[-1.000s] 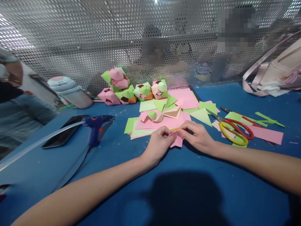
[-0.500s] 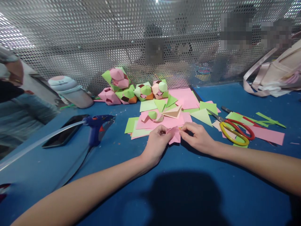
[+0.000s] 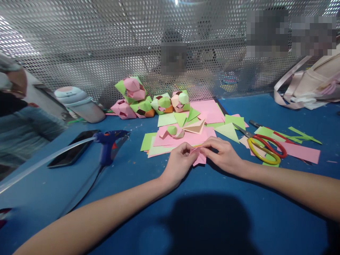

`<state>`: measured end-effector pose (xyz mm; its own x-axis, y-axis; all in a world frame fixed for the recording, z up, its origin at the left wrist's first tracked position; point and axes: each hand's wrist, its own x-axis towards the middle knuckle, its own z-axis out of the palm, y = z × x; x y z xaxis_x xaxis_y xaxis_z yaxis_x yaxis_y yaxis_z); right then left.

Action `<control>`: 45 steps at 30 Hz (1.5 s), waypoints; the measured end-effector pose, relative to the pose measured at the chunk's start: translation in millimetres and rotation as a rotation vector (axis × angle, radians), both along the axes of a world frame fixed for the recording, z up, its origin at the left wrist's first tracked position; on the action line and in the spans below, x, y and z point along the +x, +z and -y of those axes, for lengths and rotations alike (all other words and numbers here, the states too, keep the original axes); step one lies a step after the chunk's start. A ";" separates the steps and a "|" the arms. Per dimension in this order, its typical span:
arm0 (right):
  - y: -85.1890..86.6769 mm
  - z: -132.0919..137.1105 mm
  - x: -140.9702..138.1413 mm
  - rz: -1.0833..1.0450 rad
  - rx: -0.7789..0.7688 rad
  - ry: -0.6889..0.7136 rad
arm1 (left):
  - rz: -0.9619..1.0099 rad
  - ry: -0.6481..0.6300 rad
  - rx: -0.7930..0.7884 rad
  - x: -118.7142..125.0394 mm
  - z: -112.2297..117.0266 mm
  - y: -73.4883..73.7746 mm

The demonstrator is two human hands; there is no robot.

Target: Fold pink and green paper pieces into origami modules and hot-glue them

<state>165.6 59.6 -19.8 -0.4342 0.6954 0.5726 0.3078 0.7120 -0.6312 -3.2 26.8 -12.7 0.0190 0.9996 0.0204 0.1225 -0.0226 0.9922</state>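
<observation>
A small folded piece of pink paper (image 3: 199,160) is held between my two hands, just above the blue table. My left hand (image 3: 180,161) pinches its left side between thumb and fingers. At its upper right edge, the thumb and fingertips of my right hand (image 3: 221,154) close on the same paper. The fingers partly cover its folds. Right behind my hands lie stacked pink sheets (image 3: 159,141), with a curled green and pink paper piece (image 3: 172,131) and a folded peach paper (image 3: 195,126) on top.
Folded paper balls (image 3: 142,104) stand against the perforated metal screen (image 3: 106,63). A blue glue gun (image 3: 107,148) and phone (image 3: 70,150) lie left, near a tumbler (image 3: 81,104). Yellow-handled scissors (image 3: 261,150), red-handled scissors (image 3: 275,143) and paper scraps lie right. A person (image 3: 23,124) is at far left.
The pink paper has tilted and shifted slightly right and down. My right hand's fingers have come further over its top edge, closer to my left hand.
</observation>
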 end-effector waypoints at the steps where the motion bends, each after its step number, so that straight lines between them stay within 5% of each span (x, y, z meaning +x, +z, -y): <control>1: 0.2 0.0 -0.2 -0.007 0.003 0.008 | -0.002 -0.001 0.002 -0.1 0.0 0.2; 26: 2.0 0.1 0.7 -0.036 -0.072 0.066 | -0.115 -0.046 0.018 -1.4 -2.2 0.3; 45: 0.7 1.2 0.1 0.052 -0.034 -0.028 | -0.093 -0.078 0.027 -1.5 -1.8 0.6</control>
